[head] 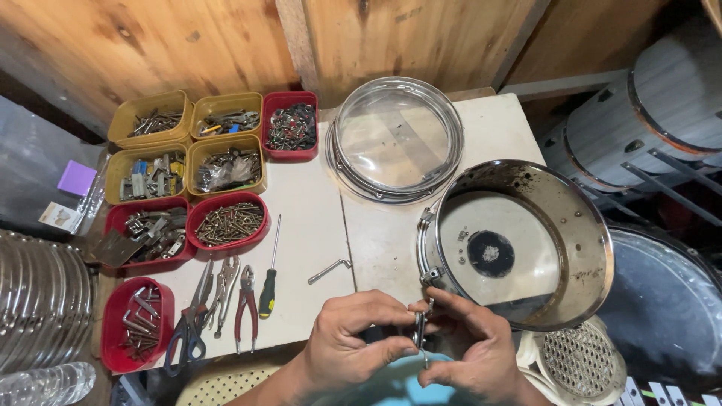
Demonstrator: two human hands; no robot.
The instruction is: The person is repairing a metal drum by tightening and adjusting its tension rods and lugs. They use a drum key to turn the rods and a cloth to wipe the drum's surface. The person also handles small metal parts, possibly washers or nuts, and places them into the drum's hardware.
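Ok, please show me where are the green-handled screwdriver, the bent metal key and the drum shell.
green-handled screwdriver (268, 293), head view, on its handle.
bent metal key (329, 271), head view, on the middle of its shaft.
drum shell (583, 248), head view, on its inner wall.

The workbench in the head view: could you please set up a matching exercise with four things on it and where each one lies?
Things:
1. screwdriver
2. clear drum head
3. drum shell
4. bent key

Places:
A. far side of the table, inside stacked hoops
B. beside the red-handled pliers
C. alone mid-table, ahead of the left hand
D. tilted at the table's right edge, above the right hand

Pairs: 1-B, 2-A, 3-D, 4-C
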